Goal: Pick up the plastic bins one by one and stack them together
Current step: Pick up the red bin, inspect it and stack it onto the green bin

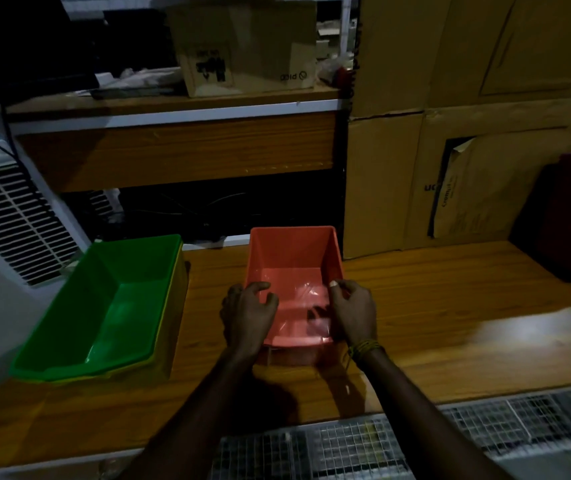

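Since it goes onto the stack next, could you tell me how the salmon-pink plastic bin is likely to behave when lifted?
The salmon-pink plastic bin looks empty and thin-walled, so it is probably light. Its glossy floor suggests a slippery surface; the left hand and right hand at its side walls seem wise. Its tapered walls should nest into the green plastic bin.

Shelf cardboard box (242, 46): upside-down print, seems "pico". Right-hand carton (478, 188): sideways lettering, too blurred to read.

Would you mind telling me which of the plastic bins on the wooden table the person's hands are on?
The salmon-red plastic bin: left hand and right hand grip its near corners. The green plastic bin sits untouched.
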